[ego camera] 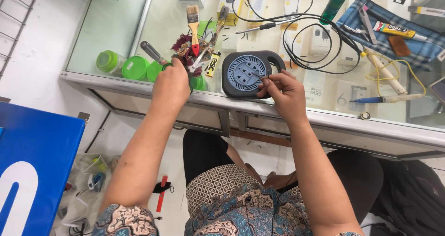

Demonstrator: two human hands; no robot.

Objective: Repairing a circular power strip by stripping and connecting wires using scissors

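My left hand is closed around a green cup that holds brushes, a screwdriver and other tools, at the front of the glass counter. My right hand pinches a thin metal tool whose tip rests on the blue face of a round cable reel with a dark grey housing and handle. The reel lies flat on the glass between my two hands.
Black cables loop behind the reel. A checked cloth with a glue tube lies back right. A soldering iron lies at right. Green lids sit left. A blue box stands lower left.
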